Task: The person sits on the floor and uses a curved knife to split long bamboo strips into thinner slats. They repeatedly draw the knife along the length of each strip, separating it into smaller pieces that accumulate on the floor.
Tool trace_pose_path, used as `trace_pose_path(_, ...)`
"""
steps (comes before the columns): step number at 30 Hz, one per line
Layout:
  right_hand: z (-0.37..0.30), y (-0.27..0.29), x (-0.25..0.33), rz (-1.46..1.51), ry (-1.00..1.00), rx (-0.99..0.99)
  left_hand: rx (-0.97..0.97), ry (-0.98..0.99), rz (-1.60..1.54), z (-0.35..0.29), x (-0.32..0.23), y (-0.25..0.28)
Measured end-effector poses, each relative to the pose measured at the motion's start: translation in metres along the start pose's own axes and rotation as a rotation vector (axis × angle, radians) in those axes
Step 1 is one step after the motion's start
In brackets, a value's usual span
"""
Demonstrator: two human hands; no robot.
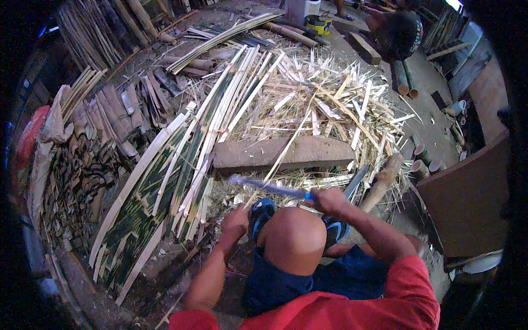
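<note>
My left hand (235,221) is closed round the near end of a long, thin bamboo strip (290,144). The strip slants away from me over a thick wooden block (283,154) lying crosswise on the ground. In my right hand (330,201) is a long-bladed knife (269,187) with a bit of blue by the grip. Its blade points left, somewhat blurred, and crosses the strip between my left hand and the block; whether it touches the strip I cannot tell. My bent knee (294,234) sits between both hands.
Split bamboo strips, some green-skinned (148,181), lie in a bundle to the left. Pale shavings (297,82) heap up beyond the block. A short log (383,181) lies at the right, near a brown panel (467,198). Another person (399,33) is at the far right.
</note>
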State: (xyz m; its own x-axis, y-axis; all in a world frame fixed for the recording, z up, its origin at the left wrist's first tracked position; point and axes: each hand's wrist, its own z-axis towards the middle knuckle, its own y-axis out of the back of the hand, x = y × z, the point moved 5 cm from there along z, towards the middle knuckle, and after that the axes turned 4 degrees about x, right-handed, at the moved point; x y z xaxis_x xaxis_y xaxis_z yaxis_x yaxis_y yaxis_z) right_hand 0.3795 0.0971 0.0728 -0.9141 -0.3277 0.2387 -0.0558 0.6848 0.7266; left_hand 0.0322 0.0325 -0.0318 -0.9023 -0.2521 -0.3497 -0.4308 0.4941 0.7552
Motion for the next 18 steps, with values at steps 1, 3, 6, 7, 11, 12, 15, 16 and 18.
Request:
trace_pose_path(1, -0.002, 0.012, -0.023, -0.009, -0.252, -0.122, 0.027, -0.010, 0.017, -0.011, 0.014, 0.000)
trace_pose_path(3, -0.017, 0.050, -0.067, 0.171, -0.575, -0.645, -0.037, -0.064, -0.029, -0.028, 0.031, 0.005)
trace_pose_path(6, -0.011, 0.059, -0.077, 0.108, -0.502, -0.675, -0.169, -0.224, 0.008, -0.030, 0.021, 0.016)
trace_pose_path(7, -0.002, 0.051, -0.073, 0.143, -0.416, -0.568, -0.155, -0.218, 0.007, -0.027, 0.017, 0.017)
trace_pose_path(11, 0.008, 0.002, -0.037, -0.013, -0.107, -0.223, -0.012, -0.107, -0.061, -0.012, -0.002, 0.028)
trace_pose_path(12, 0.008, -0.005, -0.031, -0.086, 0.043, -0.163, -0.059, -0.151, -0.061, -0.016, -0.002, 0.036)
trace_pose_path(15, -0.009, 0.020, -0.088, 0.084, -0.489, -0.543, -0.017, -0.114, -0.035, -0.035, 0.019, 0.044)
trace_pose_path(16, -0.017, 0.035, -0.106, 0.212, -0.560, -0.763, 0.002, -0.044, 0.013, -0.039, 0.026, 0.043)
trace_pose_path(18, -0.015, 0.039, -0.114, 0.202, -0.537, -0.721, 0.005, -0.109, -0.093, -0.039, 0.024, 0.039)
